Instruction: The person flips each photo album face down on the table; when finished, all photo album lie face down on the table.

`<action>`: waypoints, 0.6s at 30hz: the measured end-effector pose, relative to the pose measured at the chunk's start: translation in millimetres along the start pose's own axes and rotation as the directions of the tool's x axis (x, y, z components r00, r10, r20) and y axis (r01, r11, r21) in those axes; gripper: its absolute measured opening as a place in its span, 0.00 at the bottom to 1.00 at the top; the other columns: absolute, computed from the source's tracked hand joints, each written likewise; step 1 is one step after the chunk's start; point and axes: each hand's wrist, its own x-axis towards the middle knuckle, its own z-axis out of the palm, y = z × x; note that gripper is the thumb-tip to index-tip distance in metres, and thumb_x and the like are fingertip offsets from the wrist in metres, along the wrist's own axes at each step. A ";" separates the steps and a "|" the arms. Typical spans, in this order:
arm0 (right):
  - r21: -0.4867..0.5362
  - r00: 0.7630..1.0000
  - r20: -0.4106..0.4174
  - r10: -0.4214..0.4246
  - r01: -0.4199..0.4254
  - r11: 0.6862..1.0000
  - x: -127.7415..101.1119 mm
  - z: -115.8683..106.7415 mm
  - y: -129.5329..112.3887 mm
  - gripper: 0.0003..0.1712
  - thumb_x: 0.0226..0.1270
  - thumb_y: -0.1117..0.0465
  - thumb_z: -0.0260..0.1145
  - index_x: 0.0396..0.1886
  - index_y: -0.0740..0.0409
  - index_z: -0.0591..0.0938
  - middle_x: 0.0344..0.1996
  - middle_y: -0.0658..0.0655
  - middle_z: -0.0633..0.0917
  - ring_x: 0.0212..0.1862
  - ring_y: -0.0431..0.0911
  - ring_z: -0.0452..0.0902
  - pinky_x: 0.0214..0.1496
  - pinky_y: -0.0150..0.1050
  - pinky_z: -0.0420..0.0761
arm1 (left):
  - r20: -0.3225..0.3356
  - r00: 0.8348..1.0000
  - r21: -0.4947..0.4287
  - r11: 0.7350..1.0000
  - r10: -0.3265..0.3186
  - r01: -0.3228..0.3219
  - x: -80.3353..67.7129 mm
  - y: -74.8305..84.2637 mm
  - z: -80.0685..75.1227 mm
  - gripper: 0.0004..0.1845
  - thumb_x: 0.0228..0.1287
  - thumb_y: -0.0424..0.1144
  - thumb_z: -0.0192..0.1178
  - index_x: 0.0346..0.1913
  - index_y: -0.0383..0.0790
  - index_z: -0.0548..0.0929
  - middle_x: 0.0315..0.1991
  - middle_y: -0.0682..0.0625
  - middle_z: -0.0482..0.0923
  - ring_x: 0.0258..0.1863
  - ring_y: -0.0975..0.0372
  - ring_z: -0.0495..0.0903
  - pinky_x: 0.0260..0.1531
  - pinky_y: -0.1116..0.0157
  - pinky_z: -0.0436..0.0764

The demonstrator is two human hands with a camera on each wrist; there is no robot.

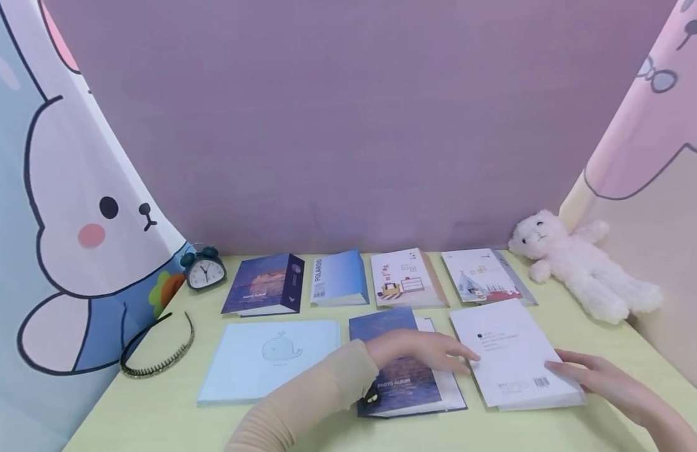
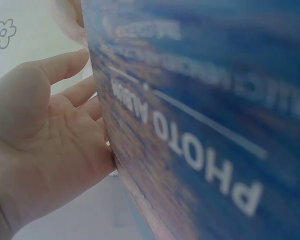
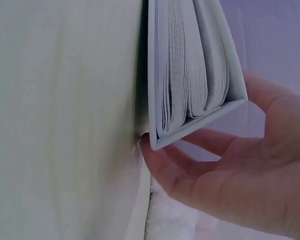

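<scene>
Closest thing to the camera is a beige sleeve, coming in from the bottom and crossing over the right part of a light blue album with a whale on it and part of a dark album marked PHOTO ALBUM. The left hand at the end of it is pretty relaxed, fingers mostly stretched out, not gripping anything, with the fingertips right at the left edge of a white album; can't really tell how firmly they touch, if at all. That white album sits front right on the pale yellow-green table, lying with its barcode side up. The right hand has its right edge pinched, thumb on top and fingers curled round the spine and underneath; whether it's slightly off the table, can't say. Behind those there's a row of four: a purple-blue album, a blue album, a white album with a yellow armchair and a white album with a tent. Left side has a dark alarm clock with a headband nearer the front, and a fluffy white teddy lies in the back right corner.
</scene>
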 end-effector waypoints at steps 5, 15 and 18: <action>-0.040 1.000 0.013 -0.022 0.022 0.999 -1.8 1.0 2.3 0.41 0.71 0.46 0.52 0.70 0.72 0.54 0.63 0.70 0.69 0.59 0.49 0.69 0.53 0.54 0.70 | -0.008 1.000 0.012 1.000 -0.021 0.022 0.4 -1.2 3.7 0.25 0.73 0.50 0.44 0.70 0.53 0.64 0.70 0.59 0.60 0.68 0.69 0.60 0.66 0.75 0.58; -0.065 0.999 0.022 -0.037 0.038 0.997 2.6 0.4 0.3 0.43 0.71 0.46 0.53 0.70 0.74 0.53 0.60 0.70 0.73 0.48 0.30 0.72 0.48 0.43 0.73 | 0.047 0.999 -0.012 1.000 -0.016 0.017 -0.5 1.0 2.0 0.26 0.73 0.48 0.46 0.71 0.50 0.61 0.73 0.57 0.52 0.71 0.71 0.51 0.67 0.78 0.51; -0.049 0.999 0.044 -0.031 0.034 0.998 3.7 0.5 -1.2 0.43 0.72 0.47 0.52 0.69 0.76 0.51 0.58 0.68 0.75 0.46 0.29 0.73 0.47 0.41 0.72 | 0.061 0.998 -0.004 1.000 -0.024 0.024 -1.5 2.8 2.0 0.26 0.73 0.48 0.46 0.71 0.50 0.61 0.74 0.57 0.50 0.71 0.71 0.50 0.67 0.79 0.50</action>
